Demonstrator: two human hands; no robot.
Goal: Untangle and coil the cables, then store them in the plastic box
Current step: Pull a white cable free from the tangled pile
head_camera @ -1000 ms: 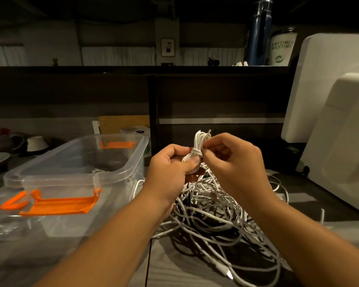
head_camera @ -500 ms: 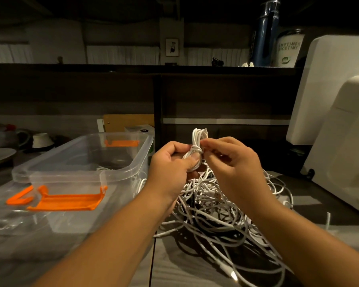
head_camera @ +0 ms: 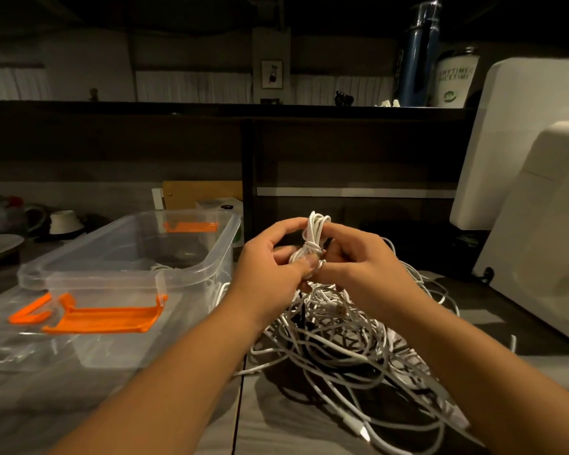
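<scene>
Left hand (head_camera: pixel 270 262) grips coiled cable (head_camera: pixel 316 224); cup (head_camera: pixel 455 82) reads "ANYTIME NICETIME".

white cables (head_camera: pixel 342 339), clear box (head_camera: pixel 132 254) with orange clips (head_camera: pixel 102 318)

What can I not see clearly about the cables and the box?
- Head view: lower end of the coiled cable, hidden by fingers of the left hand and right hand.
- Head view: how many cables the pile holds; they overlap in dim light.
- Head view: what lies in the plastic box; dim and blurred.
</scene>
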